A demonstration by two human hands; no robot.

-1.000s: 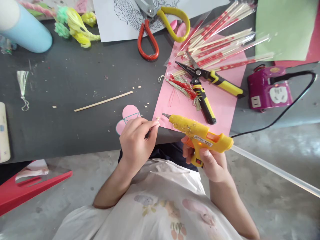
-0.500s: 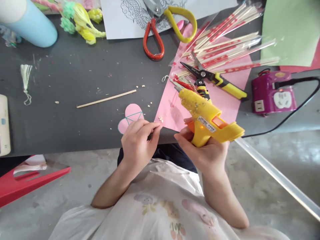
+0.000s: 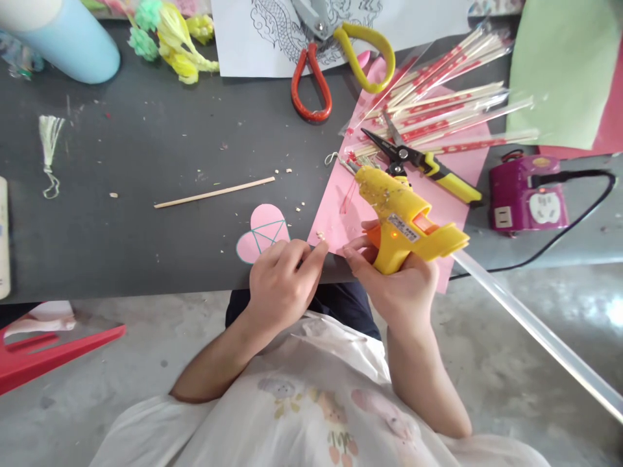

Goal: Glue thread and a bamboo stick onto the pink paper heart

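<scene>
My right hand (image 3: 396,282) grips the handle of a yellow hot glue gun (image 3: 396,214), its fingers near the orange trigger. A small orange light glows on the gun, and a long clear glue stick (image 3: 530,327) sticks out of its back. The nozzle points up and left over the pink paper sheet (image 3: 328,220). At the table's front edge my left hand (image 3: 287,282) is closed, its thumb and finger together beside pale crumbs on the paper's corner. Whatever they pinch is too small to make out. That hand partly covers a pink heart-shaped cutout (image 3: 263,227) with green lines.
A thin wooden stick (image 3: 214,192) lies left of centre among small chips. Farther back are red-and-yellow-handled scissors (image 3: 311,84), black-yellow snips (image 3: 423,162) and packaged chopsticks (image 3: 438,97). A purple power socket box (image 3: 528,194) with a black cable stands right. A white tassel (image 3: 50,149) lies left.
The view has shifted slightly. My left hand has slid a little to the right, baring more of the heart cutout. The glue gun stays in my right hand, nearly in place.
</scene>
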